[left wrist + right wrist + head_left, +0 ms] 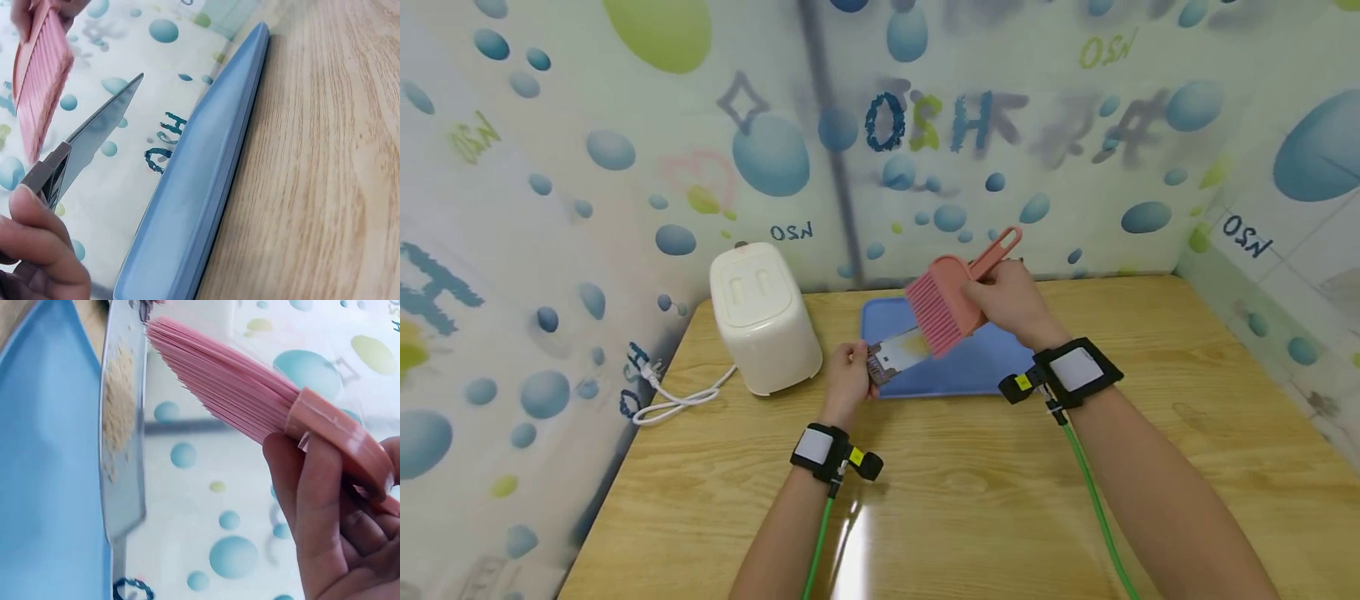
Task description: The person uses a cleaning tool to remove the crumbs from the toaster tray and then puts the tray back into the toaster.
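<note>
My left hand (847, 379) pinches the dark end of a shiny metal crumb tray (904, 352), held over the near left part of a blue tray (992, 362). Pale crumbs (119, 403) lie scattered along the metal surface in the right wrist view. My right hand (1017, 304) grips a pink brush (942, 304) at its head, the looped handle pointing up and away. Its bristles slant down to the left and overlap the crumb tray's far end in the head view. In the right wrist view, bristle tips (156, 328) are right at the metal rim.
A white toaster (775, 342) stands left of the blue tray on the wooden table (955, 483). Its white cord (681, 402) lies looped beside it, with the plug near the left wall. A patterned wall (880, 200) rises behind the table.
</note>
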The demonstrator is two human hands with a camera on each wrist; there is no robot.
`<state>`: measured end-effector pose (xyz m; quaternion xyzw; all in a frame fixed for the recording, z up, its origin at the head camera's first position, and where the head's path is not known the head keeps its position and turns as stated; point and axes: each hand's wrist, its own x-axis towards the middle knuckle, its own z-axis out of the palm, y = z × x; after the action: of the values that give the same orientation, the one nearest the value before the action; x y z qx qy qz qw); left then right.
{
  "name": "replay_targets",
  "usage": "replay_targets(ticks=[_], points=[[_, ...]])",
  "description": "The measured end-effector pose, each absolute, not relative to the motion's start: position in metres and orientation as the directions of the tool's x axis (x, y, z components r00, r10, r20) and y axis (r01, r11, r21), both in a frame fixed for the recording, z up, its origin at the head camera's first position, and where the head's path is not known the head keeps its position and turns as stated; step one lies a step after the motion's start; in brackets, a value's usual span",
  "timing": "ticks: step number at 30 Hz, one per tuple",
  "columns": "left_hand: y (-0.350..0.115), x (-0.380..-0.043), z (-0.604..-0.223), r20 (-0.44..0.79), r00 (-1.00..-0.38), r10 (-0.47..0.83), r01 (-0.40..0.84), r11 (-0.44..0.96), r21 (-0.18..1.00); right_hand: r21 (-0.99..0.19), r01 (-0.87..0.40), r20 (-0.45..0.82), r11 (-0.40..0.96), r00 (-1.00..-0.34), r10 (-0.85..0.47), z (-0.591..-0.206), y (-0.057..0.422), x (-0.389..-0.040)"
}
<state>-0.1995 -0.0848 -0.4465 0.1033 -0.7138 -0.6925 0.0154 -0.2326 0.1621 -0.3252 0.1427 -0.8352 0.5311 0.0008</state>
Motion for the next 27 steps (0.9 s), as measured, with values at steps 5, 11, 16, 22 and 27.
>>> replay_targets(ticks=[5,11,16,22,27], points=[[-0.082,-0.200,-0.447,-0.109,-0.980,-0.164,-0.117,0.045,0.992,-0.885,-0.235,0.134,0.401,-0.956,-0.262,-0.336,0.143,-0.234],[-0.083,-0.200,-0.447,-0.103,-0.983,-0.154,-0.113,0.057,0.992,-0.882,-0.239,0.124,0.407,-0.949,-0.289,-0.344,0.123,-0.233],[-0.083,-0.200,-0.447,-0.105,-0.982,-0.159,-0.118,0.075,0.990,-0.875,-0.243,0.114,0.419,-0.944,-0.309,-0.348,0.112,-0.232],[-0.083,-0.199,-0.446,-0.101,-0.981,-0.167,-0.119,0.099,0.988,-0.877,-0.246,0.117,0.413,-0.943,-0.313,-0.352,0.108,-0.232],[-0.085,-0.199,-0.448,-0.095,-0.980,-0.173,-0.112,0.090,0.990,-0.888,-0.240,0.115,0.393,-0.942,-0.316,-0.357,0.109,-0.234]])
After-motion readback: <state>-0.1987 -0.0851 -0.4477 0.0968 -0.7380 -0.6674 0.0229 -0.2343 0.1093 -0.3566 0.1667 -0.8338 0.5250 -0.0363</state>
